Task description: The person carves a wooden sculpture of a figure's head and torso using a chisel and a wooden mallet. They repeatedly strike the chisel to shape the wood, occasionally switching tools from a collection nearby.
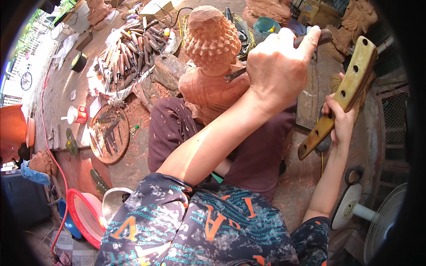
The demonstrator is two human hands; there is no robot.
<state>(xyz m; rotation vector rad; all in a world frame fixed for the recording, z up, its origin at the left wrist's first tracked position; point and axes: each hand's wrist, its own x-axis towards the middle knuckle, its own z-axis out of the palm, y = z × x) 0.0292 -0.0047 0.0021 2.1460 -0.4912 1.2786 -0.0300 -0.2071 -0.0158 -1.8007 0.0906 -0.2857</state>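
A carved wooden bust (211, 84) with rows of curls on its head stands between my legs, its back towards me. My left hand (279, 71) is closed round a chisel (325, 37), whose wooden handle end sticks out past my fingers. The chisel's dark metal blade (235, 75) reaches left across the bust's shoulder; I cannot tell whether its tip touches the wood. Off to the right, my right hand (341, 117) grips a long yellowish bar (346, 91) with several dark holes along it. Straw-like fibres show behind the bar's upper part.
Many wooden-handled chisels (133, 51) lie heaped at the far left. A round tray (126, 142) holds more blades beside my left knee. A red cable (52, 155) runs down the left side. A fan (384, 221) stands at the lower right, a red-rimmed basin (82, 213) at the lower left.
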